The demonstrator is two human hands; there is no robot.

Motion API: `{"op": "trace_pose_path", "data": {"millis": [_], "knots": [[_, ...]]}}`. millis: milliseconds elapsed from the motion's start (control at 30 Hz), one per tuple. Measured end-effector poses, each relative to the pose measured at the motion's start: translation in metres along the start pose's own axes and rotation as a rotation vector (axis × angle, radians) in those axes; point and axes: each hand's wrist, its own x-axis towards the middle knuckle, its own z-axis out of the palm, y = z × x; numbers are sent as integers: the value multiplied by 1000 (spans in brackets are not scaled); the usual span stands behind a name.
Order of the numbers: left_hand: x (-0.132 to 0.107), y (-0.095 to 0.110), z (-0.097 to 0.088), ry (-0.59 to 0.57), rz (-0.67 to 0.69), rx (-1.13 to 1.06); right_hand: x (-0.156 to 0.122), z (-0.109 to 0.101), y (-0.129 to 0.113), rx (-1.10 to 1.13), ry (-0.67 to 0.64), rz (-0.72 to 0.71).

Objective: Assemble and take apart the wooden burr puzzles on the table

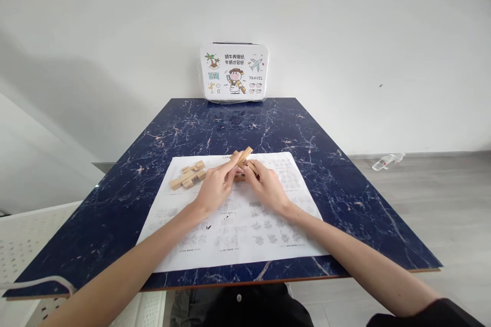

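Observation:
Near the top of a printed paper sheet (233, 237), my left hand (217, 184) and my right hand (266, 184) meet around a small cluster of wooden puzzle pieces (245, 155). Fingers of both hands are closed on the cluster, and one piece sticks up at a slant between them. The fingertips and much of the cluster are partly hidden. To the left of my left hand lie several loose notched wooden pieces (187, 176) in a loose group on the paper.
The paper lies on a dark blue marbled table (245, 135). A white case with cartoon prints (235, 72) stands at the far edge against the wall. A white cable (46, 280) crosses the near left corner. Clear plastic packaging (387, 161) lies on the floor to the right.

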Motion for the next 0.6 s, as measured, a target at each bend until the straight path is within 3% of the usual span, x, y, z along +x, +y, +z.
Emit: {"op": "trace_pose_path", "data": {"millis": [600], "knots": [[-2, -2, 3, -10, 5, 20, 2, -3, -2, -12, 3, -27]]}}
